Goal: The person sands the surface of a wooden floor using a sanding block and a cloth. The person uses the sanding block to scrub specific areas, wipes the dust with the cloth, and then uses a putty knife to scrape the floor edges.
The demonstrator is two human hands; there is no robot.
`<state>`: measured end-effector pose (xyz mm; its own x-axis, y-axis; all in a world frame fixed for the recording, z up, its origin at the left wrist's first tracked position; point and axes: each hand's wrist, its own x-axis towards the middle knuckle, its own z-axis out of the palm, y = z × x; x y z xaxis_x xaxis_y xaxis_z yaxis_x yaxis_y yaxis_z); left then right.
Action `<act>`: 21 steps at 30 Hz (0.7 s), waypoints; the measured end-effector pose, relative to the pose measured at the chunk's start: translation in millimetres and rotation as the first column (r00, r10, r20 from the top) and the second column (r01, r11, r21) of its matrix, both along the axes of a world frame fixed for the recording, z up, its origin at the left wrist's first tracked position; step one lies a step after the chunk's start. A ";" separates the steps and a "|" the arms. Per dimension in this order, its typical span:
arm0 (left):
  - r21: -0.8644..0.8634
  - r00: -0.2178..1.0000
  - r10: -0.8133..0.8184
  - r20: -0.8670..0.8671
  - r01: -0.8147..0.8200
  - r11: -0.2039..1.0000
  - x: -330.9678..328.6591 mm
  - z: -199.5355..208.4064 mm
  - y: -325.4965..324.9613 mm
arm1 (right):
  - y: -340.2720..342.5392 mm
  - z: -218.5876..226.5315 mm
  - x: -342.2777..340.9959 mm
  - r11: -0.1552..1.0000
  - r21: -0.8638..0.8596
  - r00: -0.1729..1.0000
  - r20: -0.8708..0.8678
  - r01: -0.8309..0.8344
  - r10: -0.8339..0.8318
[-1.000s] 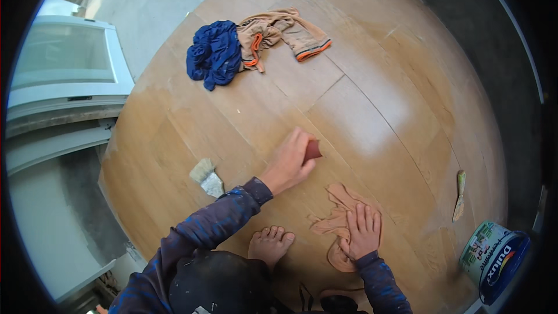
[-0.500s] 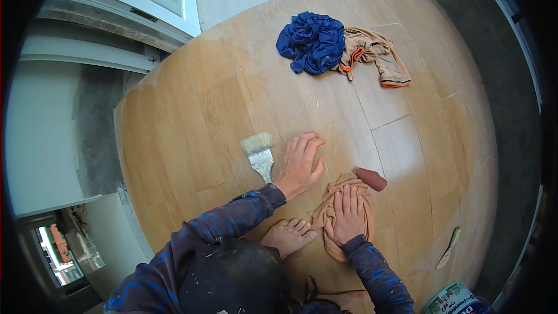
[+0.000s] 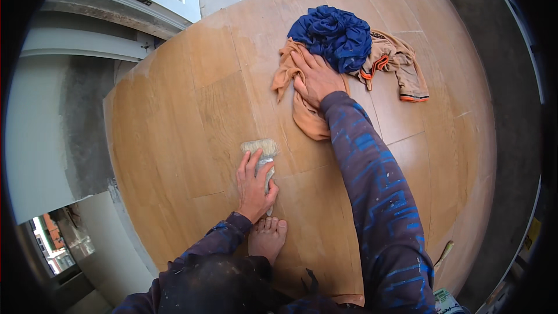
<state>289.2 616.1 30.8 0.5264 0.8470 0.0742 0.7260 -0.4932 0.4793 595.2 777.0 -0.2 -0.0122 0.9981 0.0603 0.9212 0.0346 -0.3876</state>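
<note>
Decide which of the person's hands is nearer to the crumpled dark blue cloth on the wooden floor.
Right. The right hand presses the tan rag right beside the crumpled dark blue cloth. The left hand rests on the pale-bristled paintbrush, well short of it.

- The picture is bright, lit by daylight.
- The wooden floor (image 3: 192,116) looks pale and a bit shiny at its far left side.
- Shadows are soft and small, just under the right sleeve (image 3: 378,197) and the left hand (image 3: 254,189).
- The picture is round, with black corners.
- Straight lines bend near the rim.
- The middle is sharp; the edges are a little fuzzy.
</note>
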 end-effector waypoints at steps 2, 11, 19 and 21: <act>-0.021 0.999 0.046 0.016 -0.046 0.999 -3.7 -5.3 12.0 | 18.6 -0.5 32.1 0.995 0.004 0.995 0.002 0.095 -0.095; 0.051 0.972 0.231 0.043 -0.233 0.971 -18.9 -19.3 82.1 | -52.6 -14.3 271.9 0.916 0.161 0.913 0.123 0.369 -0.389; 0.173 0.942 0.337 0.000 -0.332 0.927 -52.6 -4.4 117.4 | -485.6 27.9 244.7 0.521 0.237 0.439 0.323 0.820 -0.838; 0.261 0.933 0.350 -0.083 -0.319 0.911 -38.0 -1.8 123.4 | -649.3 5.4 216.6 -0.102 0.183 -0.208 0.797 0.978 -0.567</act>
<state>251.2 739.5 29.1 0.2333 0.9400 0.2491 0.9146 -0.2991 0.2720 811.8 127.7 5.2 0.9771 -0.0453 0.2079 -0.1491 -0.8429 0.5169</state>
